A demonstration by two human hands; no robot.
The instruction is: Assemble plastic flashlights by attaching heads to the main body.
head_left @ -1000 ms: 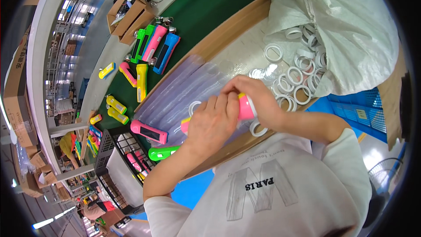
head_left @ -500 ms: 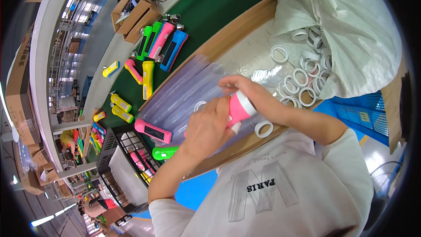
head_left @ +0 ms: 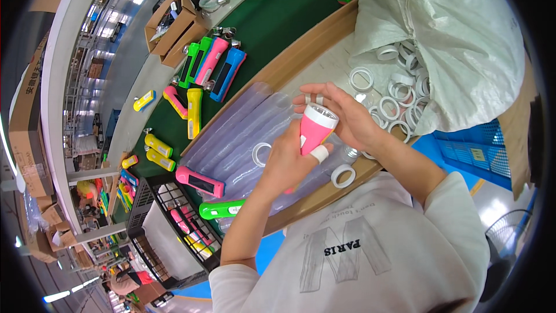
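Observation:
My left hand [head_left: 282, 159] is closed around a pink flashlight [head_left: 315, 130], whose lens end with a white ring round it points up and away. Just right of the flashlight head, my right hand [head_left: 356, 120] is open, its fingers spread and curved behind the head. White tape wraps some fingers of both hands. Beneath them lie rows of clear plastic pieces [head_left: 234, 127] in a shallow cardboard tray [head_left: 289, 52]. One loose white ring [head_left: 253, 155] rests on the rows, and another white ring [head_left: 343, 186] lies near the tray's front edge.
White rings [head_left: 387, 54] spill from a pale woven sack [head_left: 446, 40] at right. Pink [head_left: 200, 182] and green [head_left: 223, 209] flashlights lie at the tray's left end. More flashlights lie on the green belt [head_left: 289, 0]. A black crate [head_left: 152, 237] stands left; a blue crate [head_left: 475, 148] is right.
My right hand has come off the flashlight head and opened beside it. The flashlight has tipped more upright, so its lens end now shows. My left hand keeps its hold.

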